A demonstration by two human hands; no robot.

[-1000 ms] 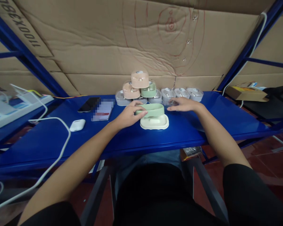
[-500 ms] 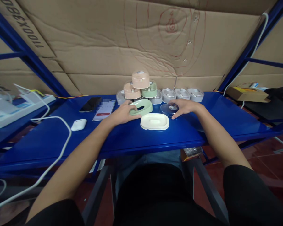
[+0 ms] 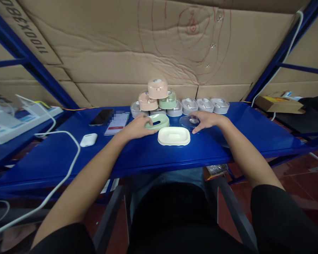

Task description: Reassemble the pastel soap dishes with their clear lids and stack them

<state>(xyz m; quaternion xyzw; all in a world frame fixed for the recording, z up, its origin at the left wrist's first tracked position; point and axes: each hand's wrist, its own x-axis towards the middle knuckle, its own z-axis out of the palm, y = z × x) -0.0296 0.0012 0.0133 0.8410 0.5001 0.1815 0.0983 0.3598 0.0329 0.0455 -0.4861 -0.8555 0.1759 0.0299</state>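
Observation:
My left hand grips the left end of a green oval plastic part with a slot in its middle, its thumb in front and fingers behind. My right hand has its thumb and fingers around the right side of a clear oval lid with a round label, low over the blue table. Between and in front of both hands lies a cream oval tray with a raised bar in its centre, touched by neither hand.
Behind the hands, small lidded boxes form a stack topped by a peach box. Grey boxes line the back edge to its right. A dark phone, a lit phone, a white earbud case and a white cable are left.
My left hand has lifted the green part off the cream tray, moved it left and tilted it to show its slot. My right hand has closed around the clear lid.

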